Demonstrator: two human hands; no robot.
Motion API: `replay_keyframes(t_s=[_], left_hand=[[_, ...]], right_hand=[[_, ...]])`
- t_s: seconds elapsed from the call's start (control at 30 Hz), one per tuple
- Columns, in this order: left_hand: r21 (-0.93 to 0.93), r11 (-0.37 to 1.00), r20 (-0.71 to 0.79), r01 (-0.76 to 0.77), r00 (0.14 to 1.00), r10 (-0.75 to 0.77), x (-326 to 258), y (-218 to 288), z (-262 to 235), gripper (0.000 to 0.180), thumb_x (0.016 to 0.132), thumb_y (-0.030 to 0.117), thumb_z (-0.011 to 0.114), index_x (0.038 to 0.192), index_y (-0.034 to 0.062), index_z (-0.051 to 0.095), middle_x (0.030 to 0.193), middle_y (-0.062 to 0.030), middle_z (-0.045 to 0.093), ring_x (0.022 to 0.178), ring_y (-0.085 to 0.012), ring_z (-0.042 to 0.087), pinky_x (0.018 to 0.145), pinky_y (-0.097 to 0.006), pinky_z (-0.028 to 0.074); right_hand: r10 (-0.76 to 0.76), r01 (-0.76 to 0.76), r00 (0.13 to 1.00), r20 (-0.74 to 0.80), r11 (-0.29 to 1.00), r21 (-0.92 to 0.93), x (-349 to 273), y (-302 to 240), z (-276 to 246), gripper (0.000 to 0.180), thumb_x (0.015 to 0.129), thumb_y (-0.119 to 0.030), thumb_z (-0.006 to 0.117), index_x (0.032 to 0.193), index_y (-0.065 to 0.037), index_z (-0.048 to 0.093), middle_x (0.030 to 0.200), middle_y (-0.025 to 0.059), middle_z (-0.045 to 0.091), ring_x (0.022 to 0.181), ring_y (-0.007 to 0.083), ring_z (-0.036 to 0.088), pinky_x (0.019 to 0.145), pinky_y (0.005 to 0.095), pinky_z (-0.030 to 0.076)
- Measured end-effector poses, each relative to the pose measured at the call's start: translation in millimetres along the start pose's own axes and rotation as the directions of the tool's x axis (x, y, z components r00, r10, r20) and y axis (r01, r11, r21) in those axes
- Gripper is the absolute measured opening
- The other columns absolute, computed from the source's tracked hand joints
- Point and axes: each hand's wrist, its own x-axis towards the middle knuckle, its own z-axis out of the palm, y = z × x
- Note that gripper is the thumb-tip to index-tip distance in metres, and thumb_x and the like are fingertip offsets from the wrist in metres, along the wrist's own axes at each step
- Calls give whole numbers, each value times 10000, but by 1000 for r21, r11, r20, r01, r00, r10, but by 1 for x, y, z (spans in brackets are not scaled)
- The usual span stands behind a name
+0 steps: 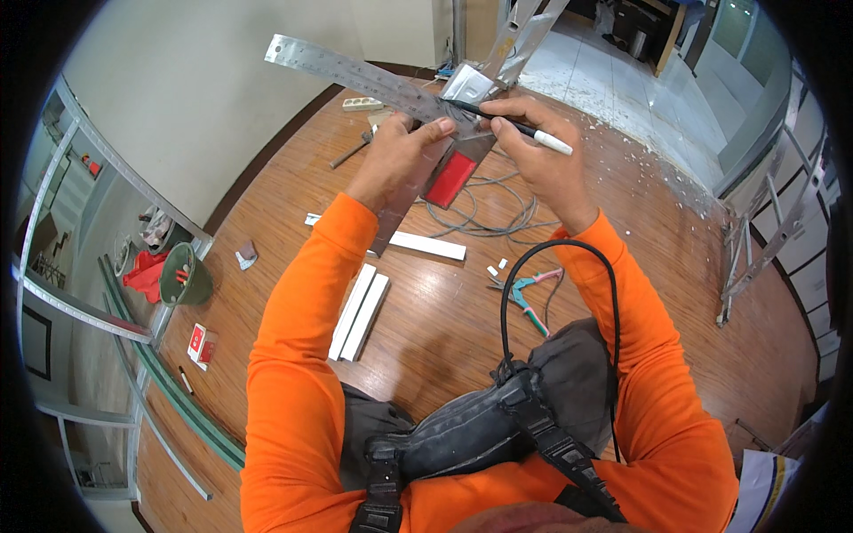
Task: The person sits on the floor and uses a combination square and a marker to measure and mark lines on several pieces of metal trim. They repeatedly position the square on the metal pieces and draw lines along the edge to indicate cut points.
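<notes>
While the metal square [373, 80] is being held up above the wooden floor [444, 329], its long silver blade is being pinned by the left hand [400, 151], whose fingers are closed around the blade and the red-faced stock [451, 179] just below it. A black marker pen [515, 126] with a white end is being gripped by the right hand [533, 147], pinched between thumb and fingertips, and its tip is being pressed to the blade near the left thumb. The square is judged to be stiff, thin and fairly light, with smooth, slippery faces and hard edges; it is best being taken hold of at the thicker stock, where blade and stock meet, so that the long arm is not being left to swing. The pen is judged light and rigid, best held low on the barrel.

On the floor below, two white trunking strips [360, 313] are lying side by side, another white strip [426, 244] is lying beyond them, and grey cable [498, 218] is being left in loose coils. Green-handled pliers [524, 298] are lying beside the right forearm, and a green bucket [185, 275] is standing well apart to the left.
</notes>
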Motion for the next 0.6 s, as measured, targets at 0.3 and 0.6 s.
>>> replay_keyframes(t_s=[0.3,0.6], left_hand=[[-57,998,-13,-15,1000,15,7,1,-17,500,881,309,760,1163,-77,611,1094,-151,663,973,-193,632,862,-304,516],[-120,991,126,61,991,-46,3,4,-15,448,883,262,746,1197,-27,610,1110,-112,660,992,-189,620,875,-325,504]], right_hand=[[191,-180,981,27,957,-226,3,19,-28,216,939,-196,624,1049,-23,693,931,76,713,869,117,667,732,242,499],[460,-500,866,196,818,285,-12,35,18,312,1030,-294,533,1175,-22,579,968,92,670,780,165,687,594,267,568]])
